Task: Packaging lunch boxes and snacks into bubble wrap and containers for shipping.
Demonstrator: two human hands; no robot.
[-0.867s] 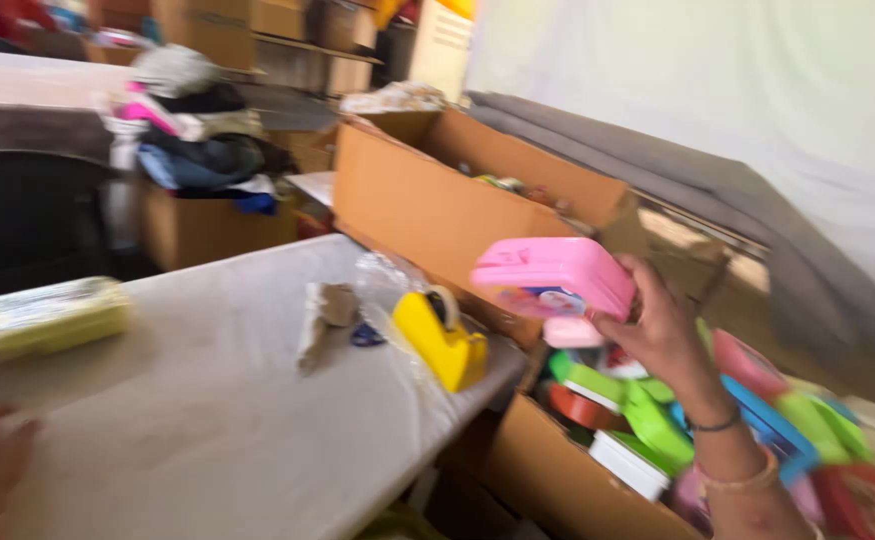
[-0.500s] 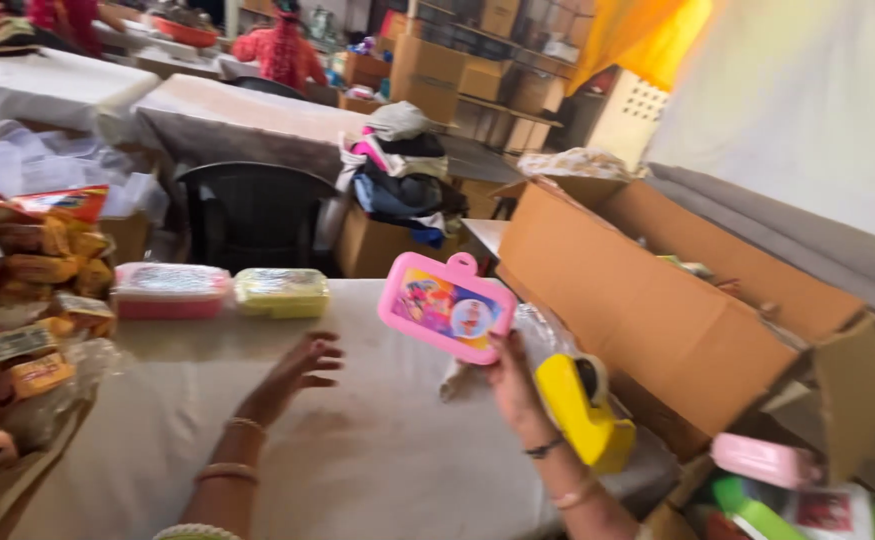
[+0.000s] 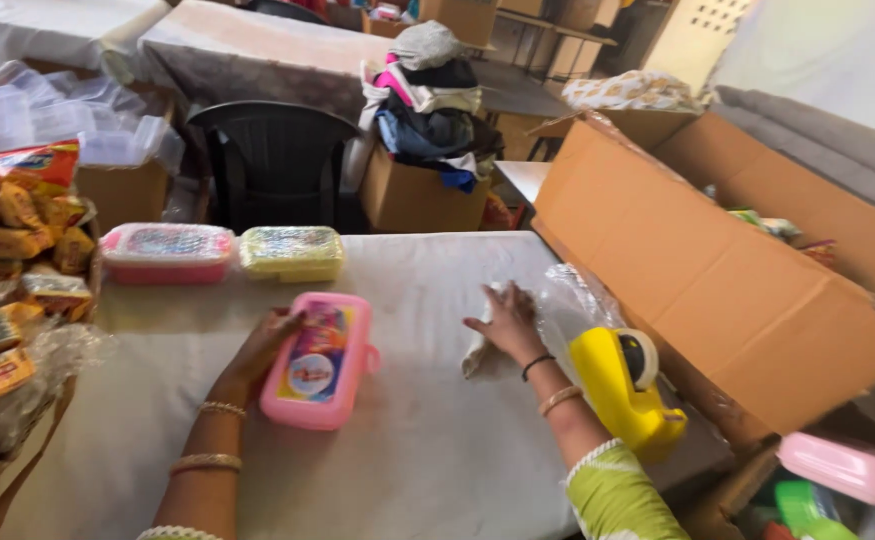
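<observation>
- Snack packets point(image 3: 17, 250) in orange and yellow wrappers are piled at the far left edge, partly under clear plastic.
- Behind them, a pink lidded box point(image 3: 165, 252) and a yellow lidded box point(image 3: 292, 252) sit side by side on the white-covered bench point(image 3: 407, 460), just touching or nearly so.
- The left hand point(image 3: 257, 352) reaches forward from a bangled forearm, palm turned inward, fingers curled against the left long side of a pink lunch box point(image 3: 317, 360). It grips that edge lightly rather than wrapping round it.
- The pink lunch box lies flat on the bench, lid up, its picture label facing the camera, its small handle tab on the right side.
- The right hand point(image 3: 505, 322) stretches out from a green sleeve, wrist banded, palm down and fingers spread, pressing on crumpled clear plastic wrap point(image 3: 567, 300). It is open, holding nothing firmly.
- A yellow tape dispenser point(image 3: 627, 385) stands just right of that forearm, near the bench edge.
- A large open cardboard carton point(image 3: 717, 270) rises beside the bench on the right.
- Below it, coloured plastic boxes point(image 3: 837, 470) show at the lower right corner.
</observation>
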